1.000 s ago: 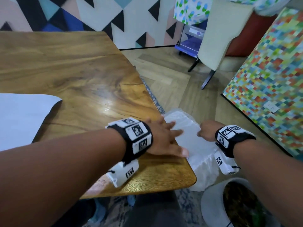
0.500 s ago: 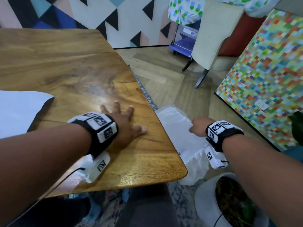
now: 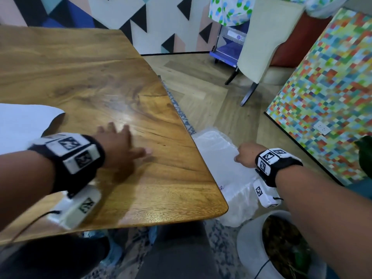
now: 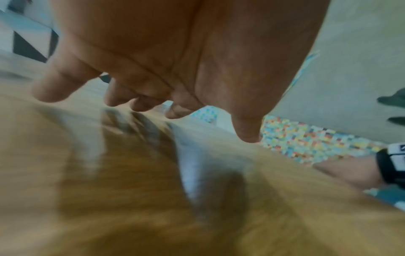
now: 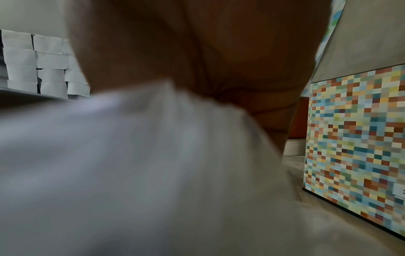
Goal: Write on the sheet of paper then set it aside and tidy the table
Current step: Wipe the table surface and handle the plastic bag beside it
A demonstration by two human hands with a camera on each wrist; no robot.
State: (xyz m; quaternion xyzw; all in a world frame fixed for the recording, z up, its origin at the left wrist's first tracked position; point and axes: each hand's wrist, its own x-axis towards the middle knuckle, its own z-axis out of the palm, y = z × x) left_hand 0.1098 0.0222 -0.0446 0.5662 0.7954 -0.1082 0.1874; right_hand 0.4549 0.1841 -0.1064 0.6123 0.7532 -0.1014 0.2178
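Note:
My left hand [image 3: 118, 146] lies spread, palm down, on the wooden table [image 3: 90, 77], and holds nothing. In the left wrist view its straight fingers [image 4: 54, 86] hover close over the blurred tabletop [image 4: 131, 207]. My right hand [image 3: 244, 155] is off the table's right edge and grips a crumpled clear plastic bag [image 3: 215, 150] that hangs below table height. In the right wrist view the bag [image 5: 131, 155] bunches up into the closed palm [image 5: 197, 52]. A white sheet of paper [image 3: 22, 123] lies on the table at the far left, beside my left wrist.
A cream chair [image 3: 263, 43] and a blue cart [image 3: 227, 47] stand on the floor beyond the table. A multicoloured mosaic panel [image 3: 326, 93] closes the right side. A white plant pot [image 3: 251, 242] sits on the floor under my right forearm.
My left hand has left the bag at the table's edge and slid left onto the tabletop. My right hand has kept its hold on the bag.

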